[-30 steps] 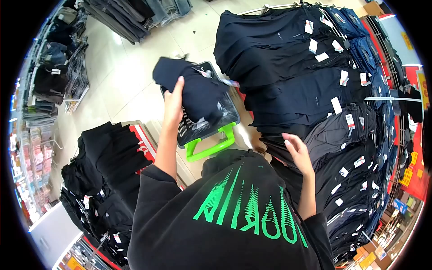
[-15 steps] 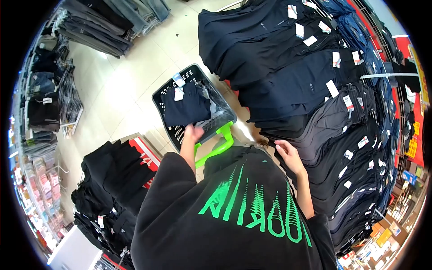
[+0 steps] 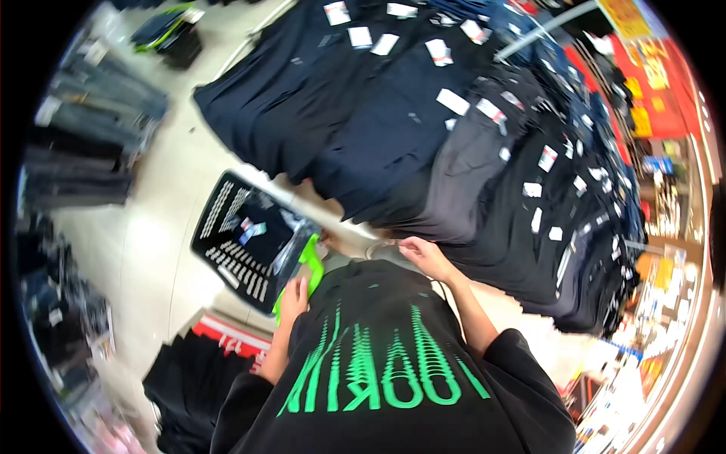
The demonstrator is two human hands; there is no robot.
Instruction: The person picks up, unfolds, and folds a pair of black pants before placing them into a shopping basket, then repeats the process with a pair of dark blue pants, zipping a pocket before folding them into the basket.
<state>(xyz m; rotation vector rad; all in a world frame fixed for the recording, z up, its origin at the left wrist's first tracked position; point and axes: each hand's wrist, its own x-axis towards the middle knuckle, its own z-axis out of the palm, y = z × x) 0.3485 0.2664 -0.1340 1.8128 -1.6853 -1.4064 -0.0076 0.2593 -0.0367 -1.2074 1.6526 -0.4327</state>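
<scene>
My left hand is closed on the green handle at the near side of a black shopping basket. Dark folded clothing with a white and blue tag lies inside, beside clear plastic. To the right, my right hand is held in front of my body, below the hanging trousers. Its fingers are pinched together by a thin, blurred thing that I cannot make out.
Rows of dark trousers with white tags hang ahead and to the right. Jeans hang at the left. Black clothes and a red sign are at the lower left. Another basket stands at the far upper left.
The view has turned right, so basket and racks appear further left. My left hand has moved from over the basket's near edge onto the handle. The basket's clothing shows less.
</scene>
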